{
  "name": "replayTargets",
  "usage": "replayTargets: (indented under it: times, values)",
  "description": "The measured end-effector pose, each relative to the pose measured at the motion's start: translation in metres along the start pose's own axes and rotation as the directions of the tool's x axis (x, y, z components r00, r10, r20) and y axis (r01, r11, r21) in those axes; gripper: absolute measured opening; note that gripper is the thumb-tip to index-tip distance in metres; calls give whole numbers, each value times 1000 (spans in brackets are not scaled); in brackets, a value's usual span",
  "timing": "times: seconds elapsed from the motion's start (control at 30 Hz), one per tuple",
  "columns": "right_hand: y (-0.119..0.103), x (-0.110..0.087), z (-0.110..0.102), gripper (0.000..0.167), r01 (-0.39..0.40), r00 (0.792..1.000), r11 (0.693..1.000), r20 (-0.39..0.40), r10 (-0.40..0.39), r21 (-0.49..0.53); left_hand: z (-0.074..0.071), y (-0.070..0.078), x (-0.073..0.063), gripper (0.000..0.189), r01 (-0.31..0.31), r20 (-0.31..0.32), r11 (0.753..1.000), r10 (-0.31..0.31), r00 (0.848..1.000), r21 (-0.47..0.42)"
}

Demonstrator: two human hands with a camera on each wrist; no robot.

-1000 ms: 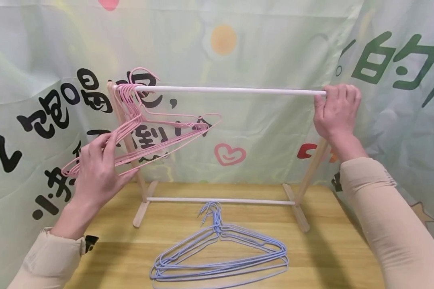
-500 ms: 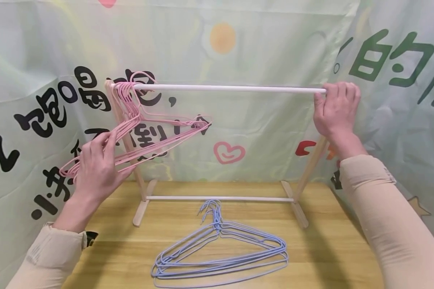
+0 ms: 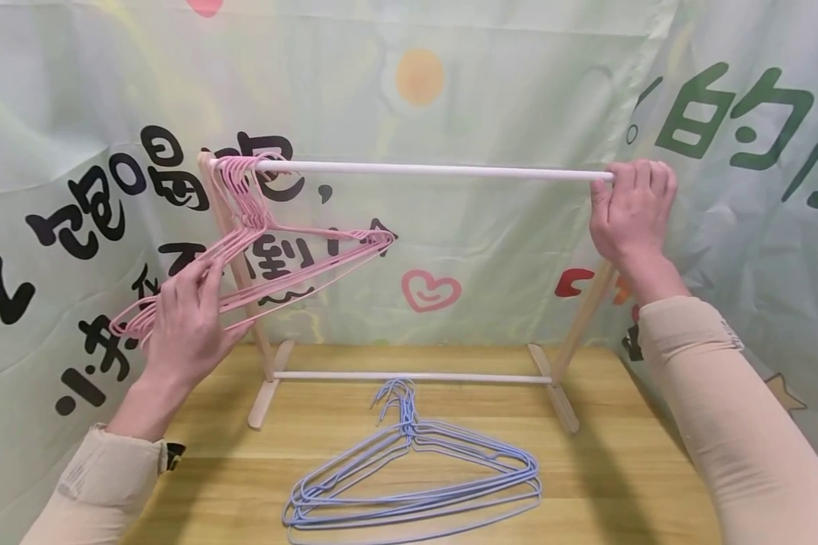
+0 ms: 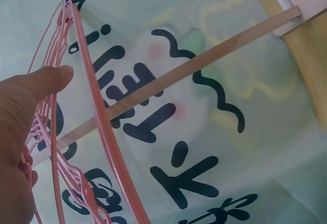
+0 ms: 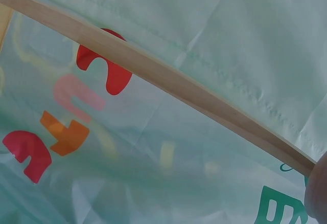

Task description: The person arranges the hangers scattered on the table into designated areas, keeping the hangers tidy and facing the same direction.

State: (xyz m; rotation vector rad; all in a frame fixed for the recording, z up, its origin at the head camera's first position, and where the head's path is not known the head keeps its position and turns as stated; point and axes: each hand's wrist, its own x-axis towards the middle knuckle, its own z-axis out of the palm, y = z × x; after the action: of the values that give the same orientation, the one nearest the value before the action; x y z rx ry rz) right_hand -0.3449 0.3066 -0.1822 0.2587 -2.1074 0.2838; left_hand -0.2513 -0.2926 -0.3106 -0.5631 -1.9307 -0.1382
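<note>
My left hand point(image 3: 189, 325) holds a bunch of several pink wire hangers point(image 3: 252, 219) by their left side. Their hooks hang over the left end of the white rod point(image 3: 436, 169) of a rack. In the left wrist view, the thumb point(image 4: 51, 80) lies across the pink wires, while the fingers are partly hidden behind them. My right hand point(image 3: 632, 212) grips the rack's top right corner, where the rod meets the post. Only a bit of that hand point(image 5: 318, 191) shows at the edge of the right wrist view, at the end of the wooden post point(image 5: 168, 75).
Several blue wire hangers point(image 3: 407, 428) lie stacked on the wooden table point(image 3: 627, 454) in front of the rack. A lower white bar point(image 3: 463, 377) joins the rack's wooden feet point(image 3: 563, 409). Printed cloth point(image 3: 504, 91) hangs behind and at both sides.
The front pink hanger, whose hook stood above the rod, has come down level with the others, and its right end has joined the bunch. My right hand stays at the rack's corner.
</note>
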Motion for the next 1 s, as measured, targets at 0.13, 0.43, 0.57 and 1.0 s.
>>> replayTargets:
  times: [0.13,0.43,0.57,1.0]
  values:
    - [-1,2,0,54,7,1000,1000,-7,-7,-1,2,0,-3,125,9,11,1000,-9,1000,5]
    - [0,2,0,56,17,1000,1000,-15,-17,-4,10,-2,-11,123,21,-9,1000,-21,1000,5]
    - [0,1,1,55,8,1000,1000,-6,-8,-6,14,-2,-15,120,43,-2,999,-43,999,12]
    - [-2,0,-1,56,17,1000,1000,-19,-17,2,26,-4,-26,113,150,5,988,-150,989,30]
